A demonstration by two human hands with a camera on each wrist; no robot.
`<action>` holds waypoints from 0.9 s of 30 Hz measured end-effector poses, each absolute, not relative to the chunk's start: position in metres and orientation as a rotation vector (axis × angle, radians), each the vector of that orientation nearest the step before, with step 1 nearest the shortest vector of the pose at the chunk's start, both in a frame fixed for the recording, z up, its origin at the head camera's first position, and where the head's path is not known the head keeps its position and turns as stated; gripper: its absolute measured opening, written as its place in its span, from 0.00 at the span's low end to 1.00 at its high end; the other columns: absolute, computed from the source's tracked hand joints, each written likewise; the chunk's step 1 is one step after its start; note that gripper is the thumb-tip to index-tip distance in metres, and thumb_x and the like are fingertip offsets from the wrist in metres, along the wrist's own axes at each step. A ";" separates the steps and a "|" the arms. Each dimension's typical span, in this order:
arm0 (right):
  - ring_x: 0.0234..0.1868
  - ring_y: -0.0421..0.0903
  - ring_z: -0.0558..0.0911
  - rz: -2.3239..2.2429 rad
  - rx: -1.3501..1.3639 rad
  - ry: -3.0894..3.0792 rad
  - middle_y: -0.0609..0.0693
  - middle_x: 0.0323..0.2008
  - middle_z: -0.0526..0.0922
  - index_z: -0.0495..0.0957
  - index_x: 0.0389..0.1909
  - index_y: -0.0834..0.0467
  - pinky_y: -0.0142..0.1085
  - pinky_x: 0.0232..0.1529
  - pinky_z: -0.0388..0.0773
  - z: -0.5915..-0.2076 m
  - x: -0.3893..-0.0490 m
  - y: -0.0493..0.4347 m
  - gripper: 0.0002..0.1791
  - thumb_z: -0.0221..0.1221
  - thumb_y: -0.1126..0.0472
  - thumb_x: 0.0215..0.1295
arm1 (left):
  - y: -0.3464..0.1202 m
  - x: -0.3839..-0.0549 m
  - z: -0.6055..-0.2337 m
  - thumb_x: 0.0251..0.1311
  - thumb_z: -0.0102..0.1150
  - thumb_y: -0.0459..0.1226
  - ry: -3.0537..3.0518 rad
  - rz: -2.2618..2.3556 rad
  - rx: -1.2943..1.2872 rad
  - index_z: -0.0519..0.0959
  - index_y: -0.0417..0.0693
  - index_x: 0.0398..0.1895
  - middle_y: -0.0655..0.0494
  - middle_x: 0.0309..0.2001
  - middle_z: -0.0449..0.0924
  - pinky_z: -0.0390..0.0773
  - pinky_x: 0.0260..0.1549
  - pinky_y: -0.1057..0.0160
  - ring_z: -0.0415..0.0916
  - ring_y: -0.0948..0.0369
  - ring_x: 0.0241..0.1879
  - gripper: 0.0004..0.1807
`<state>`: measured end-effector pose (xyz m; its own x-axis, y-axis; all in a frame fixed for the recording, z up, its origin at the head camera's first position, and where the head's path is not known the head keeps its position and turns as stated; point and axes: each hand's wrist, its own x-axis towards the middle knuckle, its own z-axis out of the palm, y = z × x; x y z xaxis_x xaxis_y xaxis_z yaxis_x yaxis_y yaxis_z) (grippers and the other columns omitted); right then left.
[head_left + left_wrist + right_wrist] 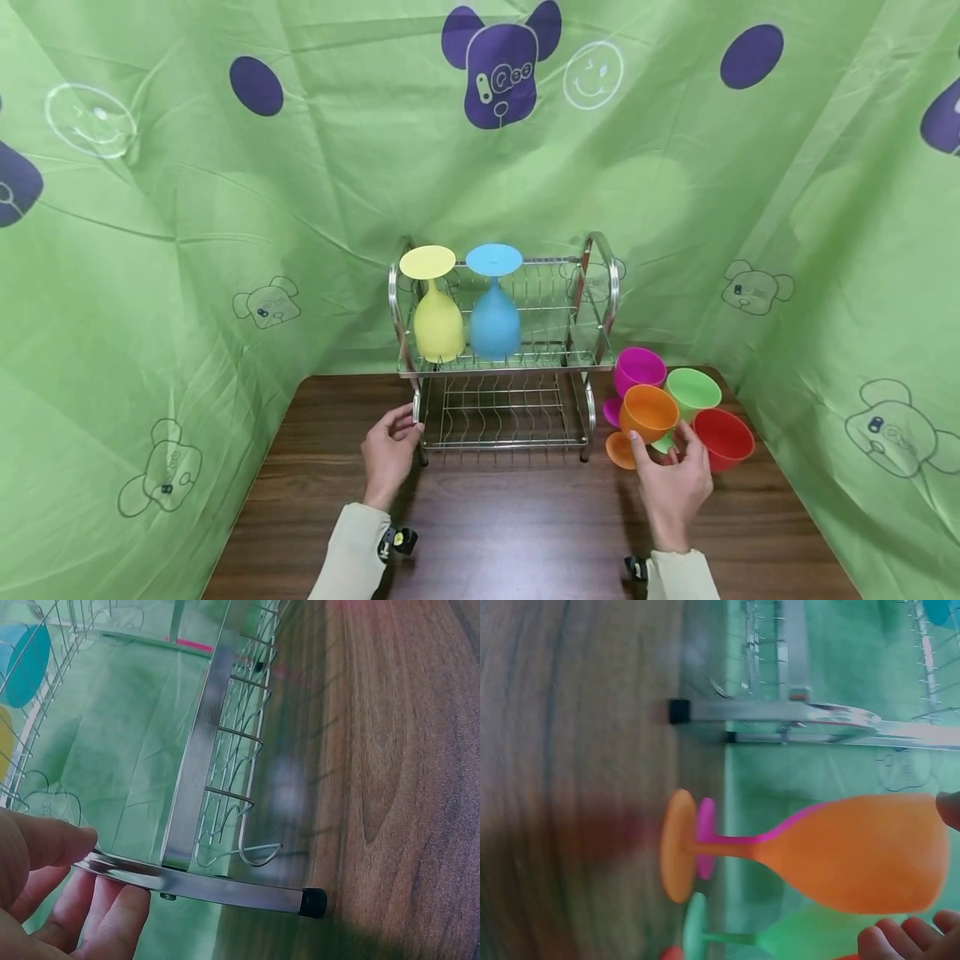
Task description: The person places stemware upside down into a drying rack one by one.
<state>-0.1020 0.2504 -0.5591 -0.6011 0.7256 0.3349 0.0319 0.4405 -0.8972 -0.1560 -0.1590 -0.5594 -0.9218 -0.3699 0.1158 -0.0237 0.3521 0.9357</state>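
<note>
A two-tier metal dish rack (510, 447) stands at the back of the table. My left hand (390, 454) grips its left side frame, thumb on one side of the metal bar (142, 877) and fingers on the other. An orange goblet (647, 417) stands upright to the right of the rack. Around its bowl is my right hand (673, 492), thumb right at the rim and fingers spread on the far side, with a gap between them and the bowl in the right wrist view. Upside down on the top tier are a yellow goblet (438, 325) and a blue goblet (495, 325).
Close about the orange goblet stand a magenta goblet (640, 373), a light green goblet (693, 392) and a red goblet (723, 440). The brown wooden table (510, 525) is enclosed by green printed cloth (337, 208) at the back and sides.
</note>
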 end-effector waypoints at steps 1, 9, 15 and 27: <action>0.58 0.52 0.84 1.191 -0.645 -1.950 0.55 0.60 0.84 0.78 0.68 0.57 0.12 0.51 0.76 -0.562 -0.104 0.249 0.45 0.84 0.55 0.47 | -0.159 -0.156 -0.560 0.60 0.75 0.31 -2.311 -1.597 0.349 0.88 0.53 0.56 0.48 0.45 0.92 0.84 0.34 0.75 0.90 0.55 0.42 0.21; 0.64 0.53 0.83 1.210 -0.676 -1.934 0.53 0.66 0.82 0.74 0.74 0.52 0.42 0.63 0.84 -0.576 -0.117 0.244 0.51 0.85 0.50 0.46 | -0.158 -0.156 -0.560 0.60 0.75 0.31 -2.301 -1.614 0.339 0.88 0.52 0.57 0.45 0.46 0.91 0.84 0.35 0.75 0.91 0.54 0.42 0.21; 0.62 0.49 0.82 1.244 -0.666 -1.898 0.51 0.65 0.82 0.73 0.74 0.51 0.44 0.62 0.84 -0.584 -0.125 0.246 0.51 0.85 0.53 0.46 | -0.156 -0.154 -0.561 0.61 0.74 0.31 -2.314 -1.611 0.348 0.87 0.53 0.57 0.46 0.46 0.91 0.84 0.35 0.76 0.91 0.53 0.43 0.20; 0.59 0.45 0.81 1.272 -0.635 -1.853 0.52 0.63 0.81 0.74 0.73 0.52 0.17 0.53 0.79 -0.588 -0.127 0.245 0.48 0.84 0.58 0.47 | -0.157 -0.155 -0.564 0.61 0.75 0.31 -2.296 -1.595 0.334 0.88 0.53 0.56 0.48 0.45 0.91 0.84 0.35 0.76 0.90 0.54 0.42 0.20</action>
<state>-0.1270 0.2450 -0.5879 -0.5672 0.7579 0.3223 -0.0283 0.3731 -0.9273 -0.1548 -0.1569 -0.5636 -0.9200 -0.3696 0.1305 -0.0066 0.3477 0.9376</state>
